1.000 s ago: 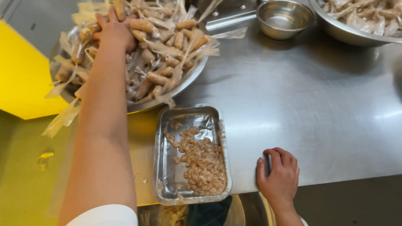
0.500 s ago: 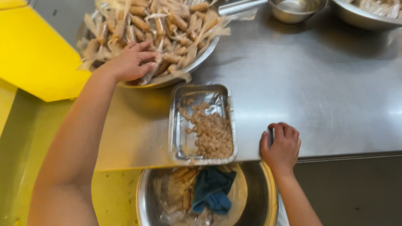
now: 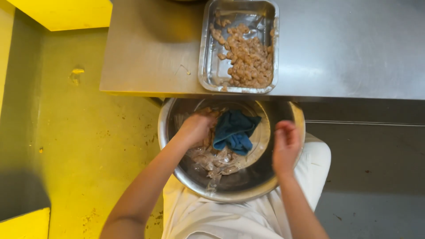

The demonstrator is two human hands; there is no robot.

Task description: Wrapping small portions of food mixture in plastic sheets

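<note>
Left hand (image 3: 197, 127) clenches something unclear inside the round steel bowl (image 3: 177, 172), beside its crumpled blue cloth (image 3: 234, 132); right hand (image 3: 285, 146) hovers loosely curled, grasping nothing.

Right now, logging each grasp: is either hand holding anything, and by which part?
Cannot be told: left hand is down among wrappers in the bowl; right hand looks empty.

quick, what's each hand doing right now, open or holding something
Left hand: curled over clear wrappers in the round steel bowl; grip cannot be told.
Right hand: fingers curled above the bowl's right side; nothing visibly held.
</note>
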